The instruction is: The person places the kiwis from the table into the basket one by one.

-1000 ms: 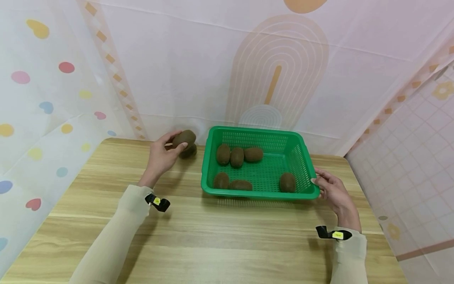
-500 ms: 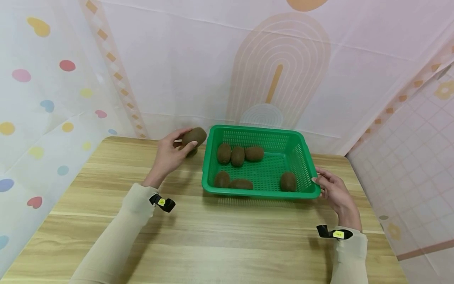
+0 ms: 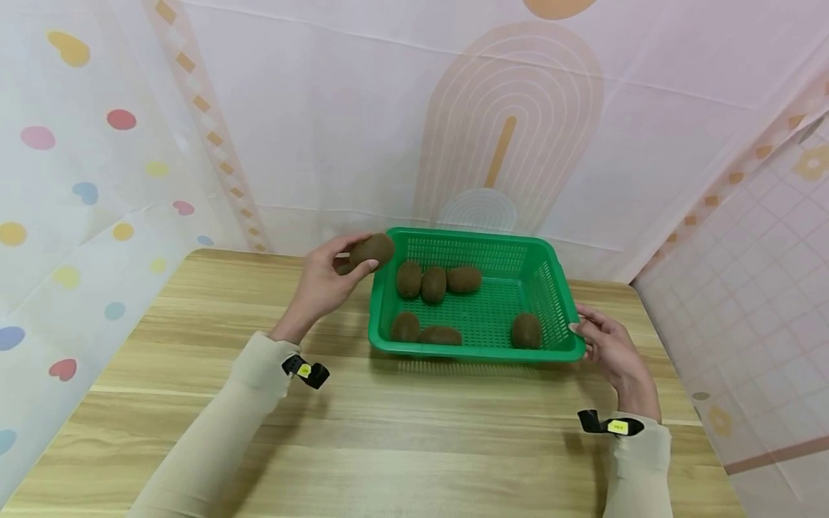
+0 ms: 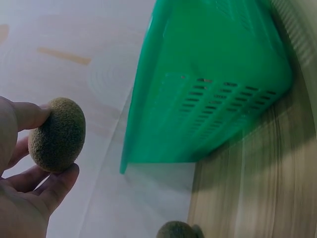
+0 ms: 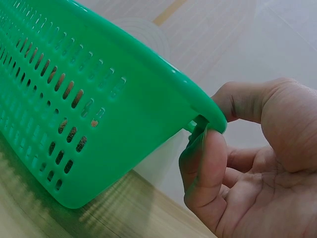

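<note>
My left hand [image 3: 327, 277] pinches a brown kiwi [image 3: 372, 250] between thumb and fingers, level with the left rim of a green plastic basket [image 3: 476, 354]. In the left wrist view the kiwi [image 4: 58, 134] is in the air, apart from the basket wall [image 4: 173, 114]. Lower in that view, the top of another kiwi [image 4: 176, 230] shows on the table; the left hand mostly hides it in the head view. My right hand [image 3: 609, 345] grips the basket's near right corner, thumb on the rim [image 5: 218, 116] and fingers beneath it. Several kiwis [image 3: 434, 285] lie inside the basket.
The wooden table [image 3: 414, 446] carries the basket near its back edge. A patterned cloth backdrop [image 3: 337, 129] stands right behind, with more cloth at both sides. One kiwi [image 3: 526, 331] lies alone at the basket's right end.
My left hand has moved right with the kiwi, from over the table beside the basket to its left rim. The right hand and basket stay put.
</note>
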Demonstrator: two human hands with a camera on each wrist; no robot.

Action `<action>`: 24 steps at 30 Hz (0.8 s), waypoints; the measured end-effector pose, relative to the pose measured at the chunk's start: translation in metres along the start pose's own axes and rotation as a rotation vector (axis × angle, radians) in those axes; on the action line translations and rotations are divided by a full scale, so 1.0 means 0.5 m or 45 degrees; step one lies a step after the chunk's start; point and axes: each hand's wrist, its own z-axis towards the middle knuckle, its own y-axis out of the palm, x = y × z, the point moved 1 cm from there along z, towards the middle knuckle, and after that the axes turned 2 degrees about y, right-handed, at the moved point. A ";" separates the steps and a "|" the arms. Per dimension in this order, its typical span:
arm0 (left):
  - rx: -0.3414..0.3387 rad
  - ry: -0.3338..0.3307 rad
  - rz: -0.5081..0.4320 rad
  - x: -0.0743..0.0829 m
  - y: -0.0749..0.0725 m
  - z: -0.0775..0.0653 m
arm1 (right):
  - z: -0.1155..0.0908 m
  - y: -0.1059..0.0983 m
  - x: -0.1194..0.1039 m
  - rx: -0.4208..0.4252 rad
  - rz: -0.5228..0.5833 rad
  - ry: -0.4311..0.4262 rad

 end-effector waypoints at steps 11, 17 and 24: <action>-0.066 0.083 -0.008 0.033 0.031 0.004 | 0.000 0.000 0.000 0.003 0.000 0.003; -0.106 0.123 -0.041 0.047 0.048 0.005 | 0.000 -0.001 -0.003 0.010 -0.014 0.002; -0.122 0.153 -0.043 0.052 0.065 0.006 | -0.002 -0.001 -0.005 0.005 -0.005 0.004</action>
